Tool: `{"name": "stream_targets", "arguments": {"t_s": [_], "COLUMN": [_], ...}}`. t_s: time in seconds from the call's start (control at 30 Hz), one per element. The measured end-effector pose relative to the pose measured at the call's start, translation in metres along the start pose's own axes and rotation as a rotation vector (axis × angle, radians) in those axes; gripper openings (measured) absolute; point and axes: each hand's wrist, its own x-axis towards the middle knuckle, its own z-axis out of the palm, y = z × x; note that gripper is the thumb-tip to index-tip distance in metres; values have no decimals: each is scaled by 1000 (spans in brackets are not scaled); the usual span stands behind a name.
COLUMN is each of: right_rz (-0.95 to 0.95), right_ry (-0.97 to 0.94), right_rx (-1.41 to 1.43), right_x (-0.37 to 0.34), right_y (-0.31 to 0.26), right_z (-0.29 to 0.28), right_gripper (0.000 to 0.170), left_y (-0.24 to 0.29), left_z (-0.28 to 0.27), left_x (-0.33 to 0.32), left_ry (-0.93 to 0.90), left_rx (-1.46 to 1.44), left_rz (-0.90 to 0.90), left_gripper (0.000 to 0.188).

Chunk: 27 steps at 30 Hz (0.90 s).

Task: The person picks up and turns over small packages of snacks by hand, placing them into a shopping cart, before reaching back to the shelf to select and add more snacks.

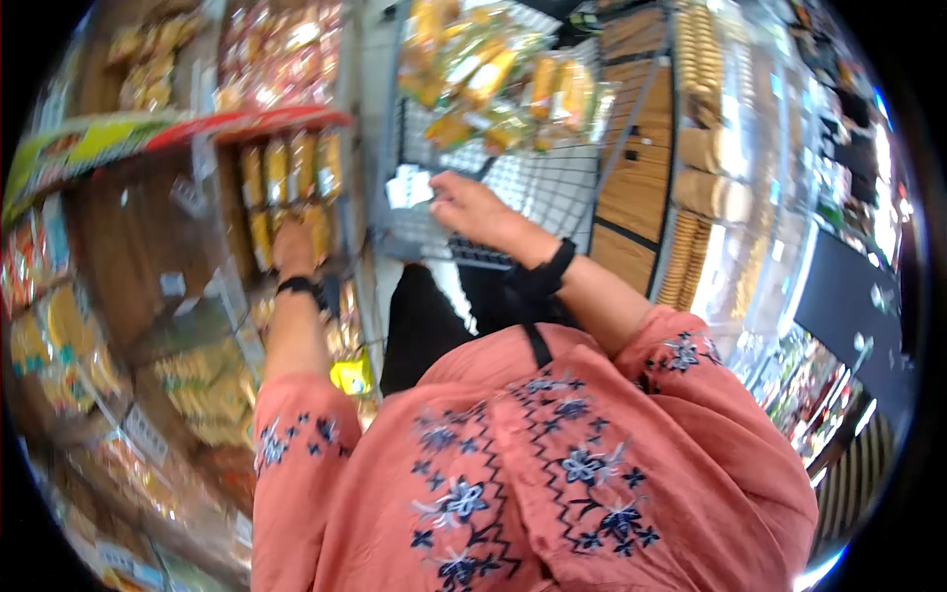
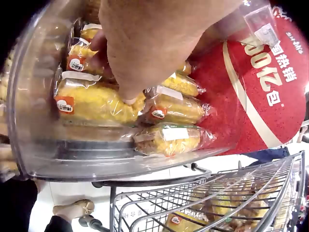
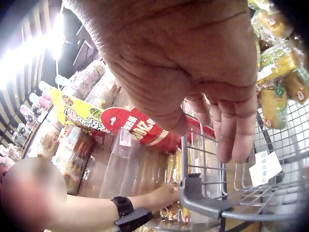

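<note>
My left hand (image 1: 294, 247) reaches down into a clear bin of yellow bread rolls in plastic wrappers. In the left wrist view, its thumb presses against one wrapped bread roll (image 2: 94, 102), with a finger on the far side; the other fingers are hidden behind the hand. More wrapped rolls (image 2: 176, 135) lie beside it. My right hand (image 1: 478, 212) hangs over the near end of the wire shopping cart (image 3: 203, 195). Its fingers (image 3: 236, 128) point loosely downward near the rim, holding nothing. A white paper tag (image 3: 265, 169) is attached to the cart's mesh beside them.
Several bagged breads (image 1: 483, 74) lie at the cart's far end. A red sign (image 2: 265, 87) borders the bin. Stocked shelves (image 1: 197, 385) line the left; a wooden display (image 1: 626, 148) stands right of the cart.
</note>
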Motion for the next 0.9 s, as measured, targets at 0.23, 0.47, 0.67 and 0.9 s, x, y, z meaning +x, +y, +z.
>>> {"name": "stream_targets", "arguments": {"t_s": [0.23,0.47,0.67,0.9], "right_rz": [335,265,513,434], "right_ry": [368,886,707,731], "right_rx": [347,-409,-426,-437], "right_x": [1,11,35,41], "right_y": [14,76,90,110], "right_z": [-105,-179,-174,-176], "right_gripper": [23,57,87,80], "left_y": [25,50,74,57], "left_z": [-48,-42,-45,-27], "left_x": [-68,-126,-160,-166], "left_ry": [187,222,140,218], "left_rx": [-227,-580,-649,-605], "left_rz": [105,254,302,397], "left_gripper": [54,47,41,38]}}
